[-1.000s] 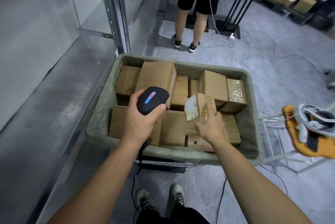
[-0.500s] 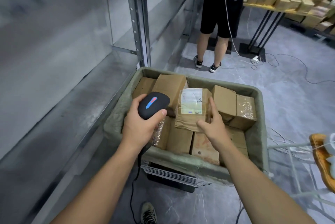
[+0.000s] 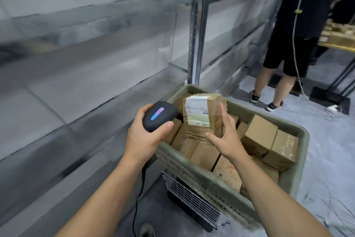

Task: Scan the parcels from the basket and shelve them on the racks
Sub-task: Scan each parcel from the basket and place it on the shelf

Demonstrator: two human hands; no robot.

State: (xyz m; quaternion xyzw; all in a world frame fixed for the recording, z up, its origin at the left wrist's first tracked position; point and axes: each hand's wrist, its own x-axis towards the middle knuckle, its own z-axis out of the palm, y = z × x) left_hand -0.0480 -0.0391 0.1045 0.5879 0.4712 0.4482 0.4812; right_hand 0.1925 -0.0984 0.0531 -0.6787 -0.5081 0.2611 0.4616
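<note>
The parcel (image 3: 203, 113), a brown taped cardboard packet, stands raised over the far left part of the basket (image 3: 192, 171). Its white label (image 3: 196, 111) faces the camera, but the print is too blurred to read. The right hand (image 3: 226, 136) holds the parcel at its lower right corner, fingers (image 3: 222, 110) laid up the side and thumb across the lower front. Whether the parcel's bottom edge rests on the boxes below is hidden.

Just left of the basket's near corner, the left hand (image 3: 146, 140) grips a black handheld scanner (image 3: 159, 114), fingers wrapped around it. Its blue-and-red light strip is on top and its nose is close to the label. Its cable (image 3: 137, 204) hangs down.

The grey-green basket holds more cardboard boxes (image 3: 259, 135) and sits on a wire frame (image 3: 192, 198), partly hidden. Left of the basket runs a metal rack shelf (image 3: 76, 102), heavily blurred, with an upright post (image 3: 197, 31) behind the basket. Beyond the basket stands another person (image 3: 299, 25) in black shorts, cut off at the top.
</note>
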